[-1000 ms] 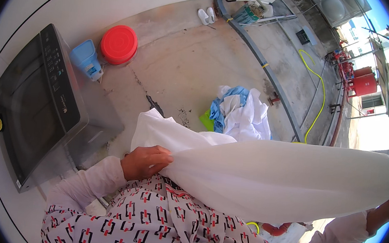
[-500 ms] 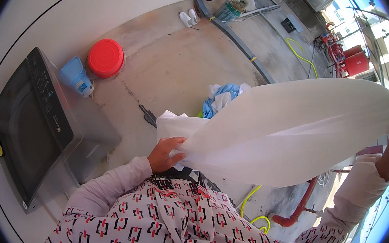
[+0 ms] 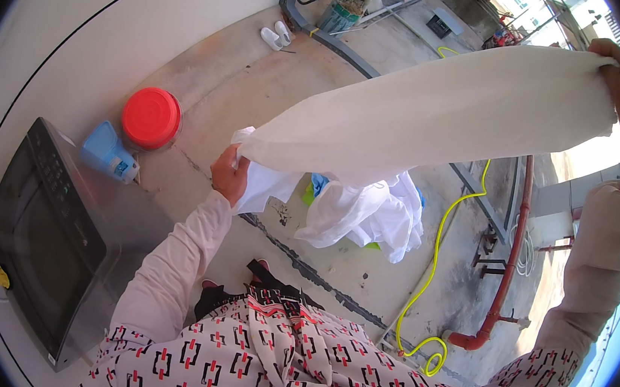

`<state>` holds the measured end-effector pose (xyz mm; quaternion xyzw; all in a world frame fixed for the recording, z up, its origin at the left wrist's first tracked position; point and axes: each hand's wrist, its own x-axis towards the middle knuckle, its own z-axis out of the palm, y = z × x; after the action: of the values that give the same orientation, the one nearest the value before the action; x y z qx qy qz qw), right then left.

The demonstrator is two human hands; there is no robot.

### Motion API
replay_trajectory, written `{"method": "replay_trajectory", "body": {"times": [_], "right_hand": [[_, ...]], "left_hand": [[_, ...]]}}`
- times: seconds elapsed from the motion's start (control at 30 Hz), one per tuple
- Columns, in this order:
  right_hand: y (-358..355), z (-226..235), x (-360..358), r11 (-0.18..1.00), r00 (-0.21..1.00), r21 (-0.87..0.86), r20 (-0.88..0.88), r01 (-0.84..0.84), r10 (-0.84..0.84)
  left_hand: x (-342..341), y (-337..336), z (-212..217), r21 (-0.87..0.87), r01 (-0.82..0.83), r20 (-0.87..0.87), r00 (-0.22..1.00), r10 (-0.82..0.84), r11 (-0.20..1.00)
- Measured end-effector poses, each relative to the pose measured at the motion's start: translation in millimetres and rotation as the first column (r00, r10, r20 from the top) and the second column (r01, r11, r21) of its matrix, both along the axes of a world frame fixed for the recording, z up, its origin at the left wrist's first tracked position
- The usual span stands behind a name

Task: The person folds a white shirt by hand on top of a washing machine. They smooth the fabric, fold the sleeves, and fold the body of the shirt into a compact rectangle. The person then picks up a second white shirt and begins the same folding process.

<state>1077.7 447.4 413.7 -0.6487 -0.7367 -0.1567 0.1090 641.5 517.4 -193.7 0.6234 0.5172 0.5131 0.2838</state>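
Note:
A large white cloth point(image 3: 424, 115) is stretched out in the air between my two hands, its far end raised at the right. My left hand point(image 3: 230, 173) is closed on its left edge, where a loose corner hangs below the fingers. High at the right, my right hand point(image 3: 616, 65) grips the opposite end with the arm lifted. Beneath the cloth, a heap of white laundry point(image 3: 368, 211) spills over something with bits of blue and green. What holds the heap is mostly hidden.
At the left stands a dark-topped washing machine point(image 3: 48, 241). Beside it are a light-blue plastic bin point(image 3: 108, 150) and a red round tub point(image 3: 152, 118). A yellow hose point(image 3: 434, 274) and a red pipe point(image 3: 504, 289) run along the right. White shoes point(image 3: 275, 36) lie by the wall.
Both hands have risen and moved forward with the cloth, which is pulled longer and narrower. The white laundry heap below has come into fuller view.

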Motion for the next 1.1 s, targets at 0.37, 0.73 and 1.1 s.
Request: {"method": "replay_trajectory", "body": {"times": [0.37,0.73,1.1], "right_hand": [[19.4,-192.1,148.1,0.916,0.949,0.254,-0.136,0.312,-0.285],[-29.0,-423.7,-169.7,0.576,0.053,0.001,-0.995,-0.817,0.078],[-20.5,-472.8,-359.4,0.728,0.002,0.191,-0.967,-0.659,0.255]], "left_hand": [[-115.9,127.4,396.7,0.628,0.435,-0.665,0.731,0.154,0.646],[-81.8,22.3,467.5,0.239,0.709,-0.971,0.162,0.176,0.663],[-131.5,-19.9,472.7,0.174,0.575,-0.985,0.092,0.148,0.800]]}}
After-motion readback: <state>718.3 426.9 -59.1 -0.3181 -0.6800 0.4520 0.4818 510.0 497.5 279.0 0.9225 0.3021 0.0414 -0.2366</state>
